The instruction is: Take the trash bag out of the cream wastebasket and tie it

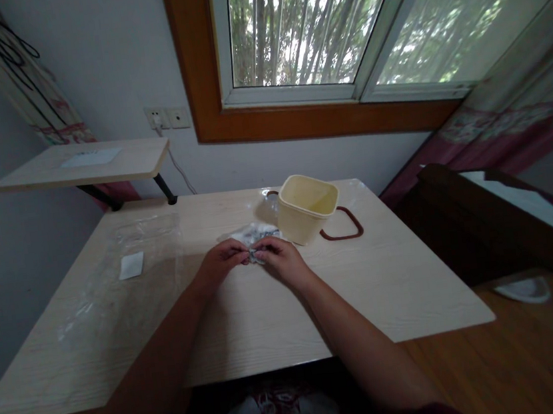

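Dim room, bright window point(302, 26), warped edges

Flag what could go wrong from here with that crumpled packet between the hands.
Two possible risks. The crumpled silvery packet is pinched between the left hand and the right hand, so pulling the hands apart could tear it or scatter whatever it holds. The cream plastic bucket stands just beyond the right hand, so a sudden jerk that way might knock it.
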The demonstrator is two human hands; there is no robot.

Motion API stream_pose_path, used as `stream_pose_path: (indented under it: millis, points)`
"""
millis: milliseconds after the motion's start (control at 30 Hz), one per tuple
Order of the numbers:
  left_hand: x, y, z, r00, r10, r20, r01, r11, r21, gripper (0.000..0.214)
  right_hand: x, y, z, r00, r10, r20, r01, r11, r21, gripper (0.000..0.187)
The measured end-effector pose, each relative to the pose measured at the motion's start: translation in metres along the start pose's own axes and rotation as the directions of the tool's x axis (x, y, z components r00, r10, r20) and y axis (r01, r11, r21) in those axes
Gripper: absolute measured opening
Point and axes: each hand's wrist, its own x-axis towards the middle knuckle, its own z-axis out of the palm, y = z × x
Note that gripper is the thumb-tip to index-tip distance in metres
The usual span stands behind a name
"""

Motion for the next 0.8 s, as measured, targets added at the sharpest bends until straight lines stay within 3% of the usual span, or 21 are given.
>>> stream_pose_path:
  millis: [167, 333, 500, 667, 800]
  points:
    - [0.001, -0.002, 0.002, 0.999, 0.026, -0.04, -0.025, 0.999, 0.029, 0.036, 0.001, 0.006, 0.002, 0.994, 0.102, -0.03, -0.099, 0.992, 0.081, 0.026]
    - [0.001, -0.002, 0.001, 0.996, 0.068, -0.057, -0.063, 0.995, 0.076, 0.033, 0.002, 0.006, 0.007, 0.986, 0.138, -0.09, -0.117, 0.972, 0.202, 0.026]
    - [0.0, -0.001, 0.002, 0.989, 0.13, -0.073, -0.109, 0.965, 0.237, 0.024, 0.0, 0.008, 0.006, 0.991, 0.105, -0.084, -0.093, 0.986, 0.135, 0.025]
    - [-0.001, 0.002, 0.003, 0.968, 0.233, -0.097, -0.162, 0.867, 0.472, 0.013, -0.002, 0.004, 0.008, 0.995, 0.077, -0.057, -0.074, 0.995, 0.064, 0.027]
    - [-0.002, 0.003, 0.003, 0.965, 0.252, -0.072, -0.174, 0.82, 0.545, 0.01, -0.003, -0.003, 0.013, 0.997, 0.051, -0.06, -0.051, 0.999, -0.001, 0.029]
